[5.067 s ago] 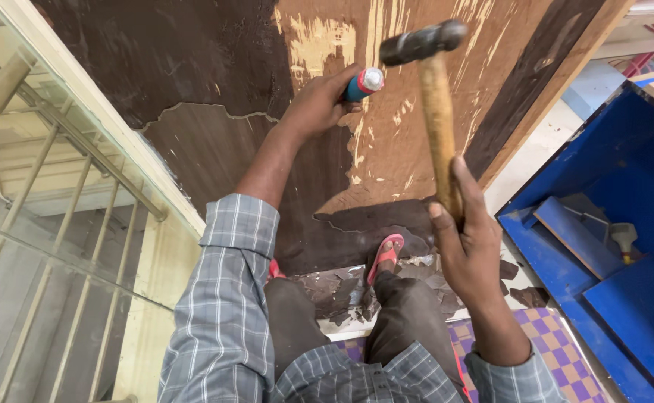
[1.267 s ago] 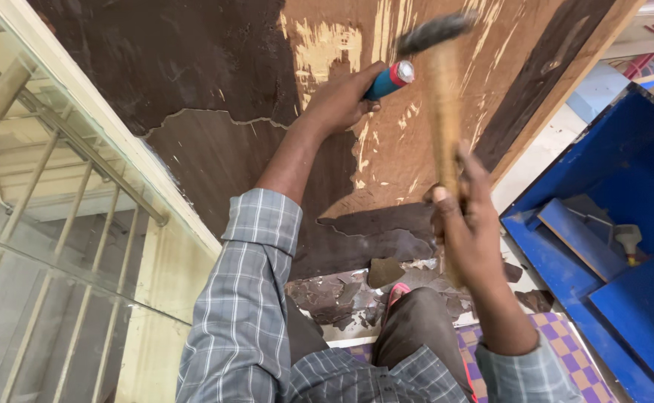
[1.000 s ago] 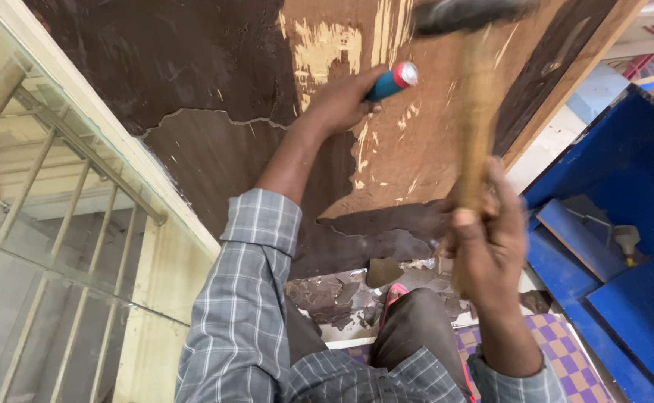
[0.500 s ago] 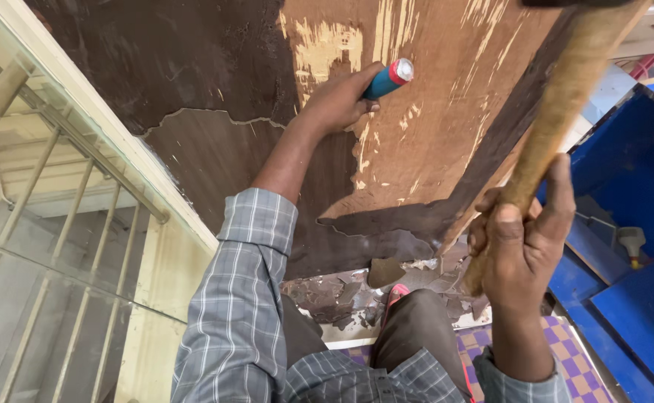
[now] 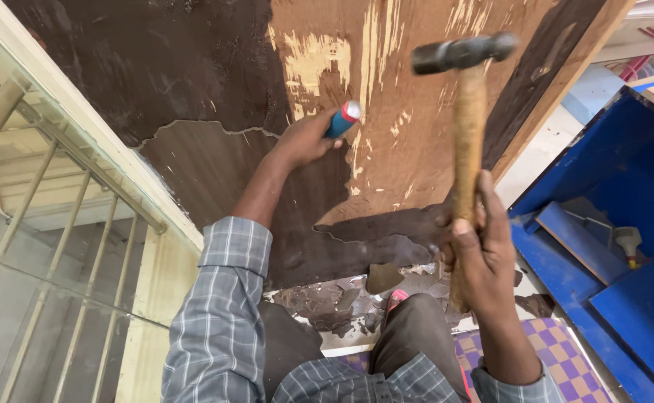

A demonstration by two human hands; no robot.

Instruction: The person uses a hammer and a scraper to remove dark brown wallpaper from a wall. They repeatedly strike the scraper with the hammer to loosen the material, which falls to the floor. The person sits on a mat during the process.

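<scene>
Left hand (image 5: 302, 139) outstretched and clenched; right hand (image 5: 480, 250) fisted, raised near the body.

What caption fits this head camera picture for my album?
Left hand holds blue-handled chisel against brown wooden board; right hand raises wooden-handled hammer.

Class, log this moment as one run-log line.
left hand: grips blue-handled red-capped chisel against brown wooden panel | right hand: holds wooden-handled hammer raised

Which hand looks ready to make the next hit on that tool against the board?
The right hand: it grips the raised hammer. The left hand is busy holding the blue-handled tool against the board.
</scene>
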